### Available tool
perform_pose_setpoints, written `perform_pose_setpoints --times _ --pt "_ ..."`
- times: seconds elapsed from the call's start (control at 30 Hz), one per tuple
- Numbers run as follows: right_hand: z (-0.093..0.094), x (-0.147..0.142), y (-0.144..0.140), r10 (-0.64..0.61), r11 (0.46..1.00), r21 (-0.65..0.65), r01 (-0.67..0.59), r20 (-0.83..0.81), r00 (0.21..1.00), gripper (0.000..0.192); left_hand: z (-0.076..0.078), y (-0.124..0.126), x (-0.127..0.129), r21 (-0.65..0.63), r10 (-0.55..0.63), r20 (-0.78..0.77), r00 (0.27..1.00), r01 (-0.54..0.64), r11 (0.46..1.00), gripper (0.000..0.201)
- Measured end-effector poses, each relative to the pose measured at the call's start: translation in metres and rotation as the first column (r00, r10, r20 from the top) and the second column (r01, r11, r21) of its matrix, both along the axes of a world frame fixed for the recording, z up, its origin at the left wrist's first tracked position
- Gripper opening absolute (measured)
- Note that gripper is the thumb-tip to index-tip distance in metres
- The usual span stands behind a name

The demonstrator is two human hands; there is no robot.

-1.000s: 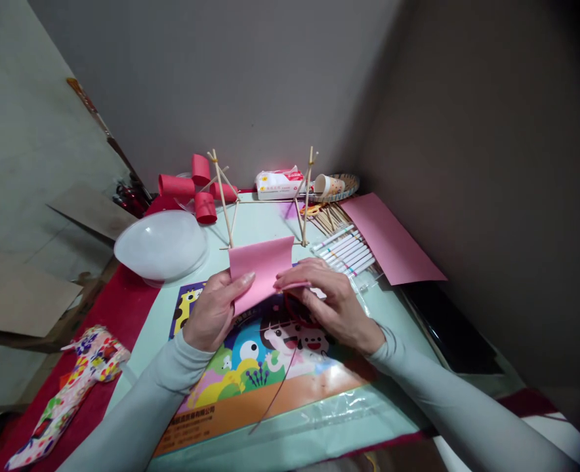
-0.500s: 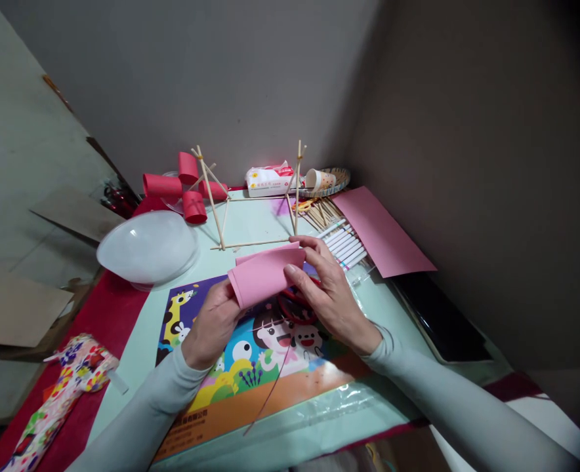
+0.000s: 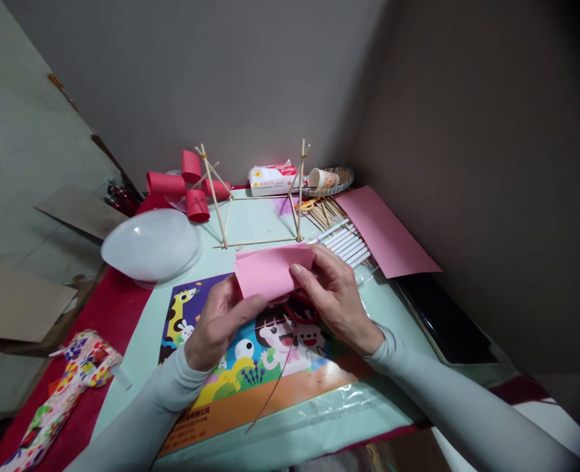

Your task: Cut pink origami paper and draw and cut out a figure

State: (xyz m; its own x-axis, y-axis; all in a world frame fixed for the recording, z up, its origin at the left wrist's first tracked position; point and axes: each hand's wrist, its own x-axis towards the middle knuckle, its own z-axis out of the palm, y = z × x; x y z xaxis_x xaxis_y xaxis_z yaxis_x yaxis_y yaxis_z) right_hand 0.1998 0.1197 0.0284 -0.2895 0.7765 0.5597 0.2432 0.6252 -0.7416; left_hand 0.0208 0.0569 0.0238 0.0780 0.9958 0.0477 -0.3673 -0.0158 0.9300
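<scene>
Head view: both hands hold a folded pink paper sheet above the colourful picture packet. Left hand pinches its lower left edge; right hand closes fingers over its right end. Step looks like creasing the fold. Next calls for aligned edges, firm pressing. Wooden stick frame stands behind.

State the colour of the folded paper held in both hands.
Pink. The folded paper shows best in the head view, between the left hand and right hand.

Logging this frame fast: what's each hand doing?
Left hand: closed on the folded pink paper, gripping its left end.
Right hand: closed on the same paper's right end.
</scene>
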Motion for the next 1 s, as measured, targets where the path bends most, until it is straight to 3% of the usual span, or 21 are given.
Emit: perform_pose_setpoints --times 0.2,0.33,0.5,0.6,0.7,0.77,0.83,0.93,1.0 --pt "-0.001 0.0 -0.003 0.022 0.998 0.052 -0.021 -0.016 1.0 0.01 -0.003 0.006 0.0 -0.068 0.041 -0.003 0.999 -0.042 0.997 0.032" --pt "-0.007 -0.001 -0.004 0.035 0.998 -0.054 -0.042 -0.126 0.991 0.006 0.0 0.008 0.002 -0.067 0.047 0.026 0.999 -0.045 0.997 0.033" --pt "-0.01 -0.002 -0.001 0.115 0.953 -0.22 -0.207 -0.368 0.923 0.037 0.0 0.01 -0.002 -0.098 0.01 0.03 0.999 -0.007 0.995 0.035" --pt "-0.008 0.0 0.003 0.144 0.92 -0.294 -0.259 -0.363 0.921 0.016 -0.002 0.012 -0.006 -0.119 0.0 0.025 1.0 0.003 0.993 0.035" --pt "-0.006 0.002 0.004 0.109 0.935 -0.286 -0.211 -0.335 0.936 0.009 -0.004 0.015 -0.01 -0.12 0.009 0.011 1.0 -0.007 0.993 0.036" --pt "-0.005 0.003 0.005 0.097 0.972 -0.181 -0.152 -0.282 0.954 0.003 -0.004 0.017 -0.013 -0.092 0.005 -0.003 1.0 -0.005 0.996 0.036" --pt "-0.003 0.006 0.004 0.117 0.993 0.036 -0.112 -0.187 0.975 0.01 -0.002 0.019 -0.016 -0.081 -0.034 -0.042 0.999 0.031 0.996 0.04" --pt "-0.002 0.012 0.003 0.13 0.919 0.38 -0.108 -0.033 0.991 0.02 0.006 0.021 -0.024 -0.156 -0.04 -0.059 0.997 0.031 0.987 0.046" --pt "-0.001 0.014 0.001 0.122 0.847 0.516 -0.129 0.047 0.991 0.02 0.012 0.022 -0.028 -0.247 0.013 0.009 1.0 -0.01 0.969 0.045"
